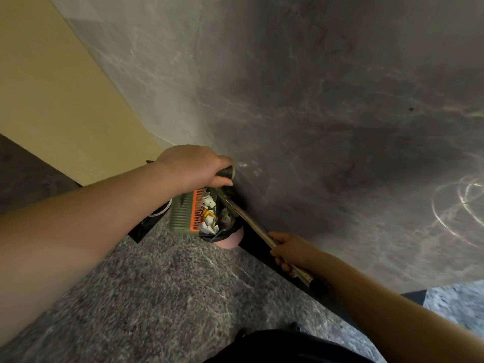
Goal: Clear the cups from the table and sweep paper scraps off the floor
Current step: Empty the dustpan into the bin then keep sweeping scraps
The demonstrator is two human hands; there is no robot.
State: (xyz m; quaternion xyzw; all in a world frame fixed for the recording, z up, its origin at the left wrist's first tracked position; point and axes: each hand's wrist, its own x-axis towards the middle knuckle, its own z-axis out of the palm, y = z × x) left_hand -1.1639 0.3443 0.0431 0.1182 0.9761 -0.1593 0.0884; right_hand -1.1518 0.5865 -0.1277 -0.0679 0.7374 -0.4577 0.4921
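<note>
My left hand [195, 166] grips the dark handle of a green dustpan [180, 213] with an orange comb edge, tilted over a pink bin [230, 239] lined with a black bag. White paper scraps [208, 205] and a red-yellow wrapper lie at the bin's mouth. My right hand [289, 251] is closed around a thin metal broom pole [251, 220] that runs from the bin area down to the lower right. The broom head is hidden behind the dustpan and bin.
A grey marble wall [314, 100] rises right behind the bin, with a black baseboard [262, 252] along its foot. A yellow panel [52, 100] stands at the left. Speckled grey floor [157, 284] spreads below.
</note>
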